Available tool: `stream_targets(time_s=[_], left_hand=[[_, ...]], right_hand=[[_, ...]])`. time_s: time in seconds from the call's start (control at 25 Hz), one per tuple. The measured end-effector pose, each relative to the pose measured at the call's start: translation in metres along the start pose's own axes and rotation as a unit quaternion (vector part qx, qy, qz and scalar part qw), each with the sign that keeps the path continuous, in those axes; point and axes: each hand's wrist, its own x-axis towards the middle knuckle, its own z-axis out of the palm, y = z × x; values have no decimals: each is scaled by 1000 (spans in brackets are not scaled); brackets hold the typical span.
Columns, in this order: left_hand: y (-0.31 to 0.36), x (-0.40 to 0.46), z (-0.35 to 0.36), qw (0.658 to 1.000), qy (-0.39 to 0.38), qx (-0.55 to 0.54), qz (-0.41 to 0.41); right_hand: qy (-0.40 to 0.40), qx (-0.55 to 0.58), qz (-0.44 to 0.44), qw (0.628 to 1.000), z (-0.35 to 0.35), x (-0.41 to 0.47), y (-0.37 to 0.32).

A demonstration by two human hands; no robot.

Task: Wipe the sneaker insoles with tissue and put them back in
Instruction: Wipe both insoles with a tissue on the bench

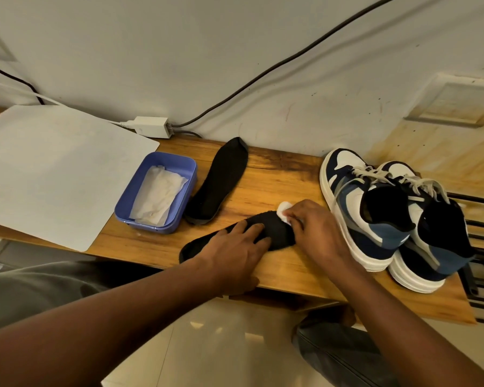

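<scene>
A black insole lies across the front of the wooden table. My left hand presses flat on its middle with straight fingers. My right hand pinches a small white tissue wad against the insole's right end. A second black insole lies farther back, beside the blue box. Two navy, blue and white sneakers stand side by side at the table's right, heels toward me, openings dark.
A blue plastic box holding white tissues sits left of the insoles. A large white board covers the table's left. A white adapter with cables rests against the wall. A black metal rack stands at the right.
</scene>
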Motion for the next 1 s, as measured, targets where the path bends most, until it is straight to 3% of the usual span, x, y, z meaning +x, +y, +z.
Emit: stream_targets(time_s=[0.12, 0.28, 0.48, 0.64, 0.84, 1.0], left_hand=[[0, 1, 3, 1000, -9, -16, -9], [1, 0, 1, 999, -27, -25, -10], [0, -1, 1, 999, -29, -29, -7], [0, -1, 0, 999, -31, -26, -6], [1, 0, -2, 999, -33, -27, -4], [-1, 1, -1, 999, -27, -21, -3]], right_hand=[[-52, -48, -49, 996, 9, -7, -2], [-36, -80, 12, 996, 0, 3, 8], [-89, -72, -54, 992, 3, -25, -16], [-38, -101, 43, 993, -9, -9, 15], [-115, -64, -63, 989, -1, -40, -30], [-67, -88, 26, 993, -12, -24, 11]])
